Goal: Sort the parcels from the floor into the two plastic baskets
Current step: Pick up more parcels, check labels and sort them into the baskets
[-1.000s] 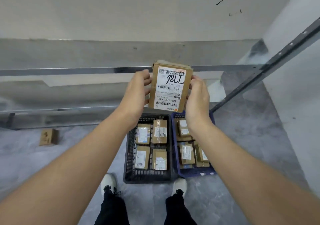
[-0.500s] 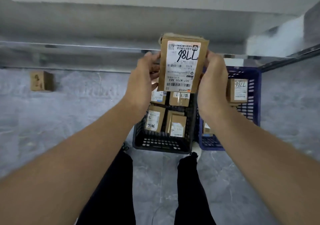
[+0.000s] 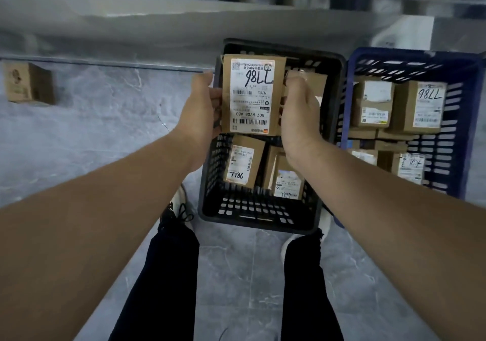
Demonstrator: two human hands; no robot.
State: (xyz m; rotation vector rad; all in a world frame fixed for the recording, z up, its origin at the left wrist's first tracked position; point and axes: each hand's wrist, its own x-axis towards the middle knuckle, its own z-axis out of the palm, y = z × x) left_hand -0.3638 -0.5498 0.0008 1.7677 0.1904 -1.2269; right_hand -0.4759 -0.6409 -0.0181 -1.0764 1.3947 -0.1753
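Note:
I hold a brown cardboard parcel (image 3: 251, 96) with a white label marked 7786 between both hands, over the far half of the black basket (image 3: 252, 219). My left hand (image 3: 201, 111) grips its left edge. My right hand (image 3: 298, 114) grips its right edge. Inside the black basket lie labelled parcels (image 3: 243, 163), partly hidden by my hands. The blue basket (image 3: 447, 143) stands touching it on the right and holds several parcels (image 3: 423, 106).
One small brown parcel (image 3: 27, 83) sits on the grey floor at far left, by the foot of the wall. My legs and shoes stand just before the black basket. A metal rail runs along the wall base behind the baskets.
The parcel and both hands have come down from chest height to just over the black basket. My view has tilted down and the baskets now appear closer and larger.

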